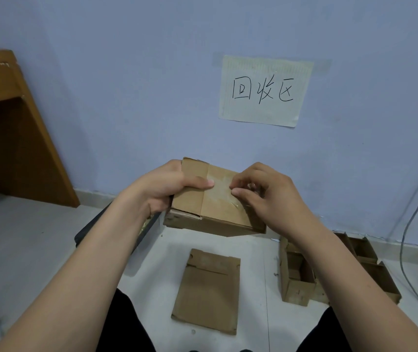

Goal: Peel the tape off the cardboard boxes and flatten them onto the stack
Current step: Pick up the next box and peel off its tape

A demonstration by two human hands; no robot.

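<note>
Cardboard box (213, 199) held in the air above the floor (37, 237), gripped at its left end by left hand (162, 189), thumb on top. Right hand (266, 191) at its right end, fingertips pinching at clear tape (218, 196). Below: flattened box (206, 290) on floor; right, open boxes (296, 275), contents unclear.

At the centre of the frame the left hand (162, 189) gripped a closed cardboard box (210, 201) held above the floor (37, 237), while the right hand (266, 194) picked at the clear tape (221, 196) across its top. Below lay a flattened box (206, 292); open boxes (296, 275) sat at lower right. A handwritten paper sign (263, 91) hung on the wall at upper right.
</note>
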